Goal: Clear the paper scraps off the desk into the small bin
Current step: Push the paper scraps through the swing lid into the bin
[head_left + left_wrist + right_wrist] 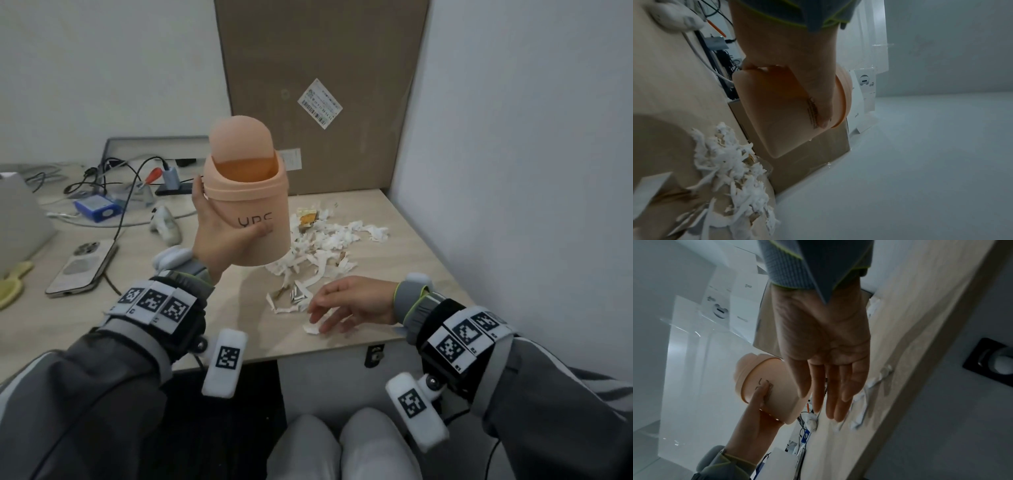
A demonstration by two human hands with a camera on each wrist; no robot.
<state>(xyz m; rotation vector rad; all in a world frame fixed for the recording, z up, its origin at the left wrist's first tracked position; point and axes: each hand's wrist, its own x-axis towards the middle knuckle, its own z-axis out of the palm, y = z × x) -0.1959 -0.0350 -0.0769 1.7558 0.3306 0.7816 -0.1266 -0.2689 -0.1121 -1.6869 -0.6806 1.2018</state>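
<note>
**Pale bench, torn paper, lifted bin**

Pale wood-grain laminate forms the bench, backed by a flat brown cardboard sheet against the white wall. Ragged white paper scraps lie in a loose, curling heap. Above its left edge the left hand grips the small bin — a smooth, matte peach plastic cylinder with a domed swing lid — clear of the surface. The right hand spreads relaxed fingers onto a scrap at the near edge, holding nothing.
</note>
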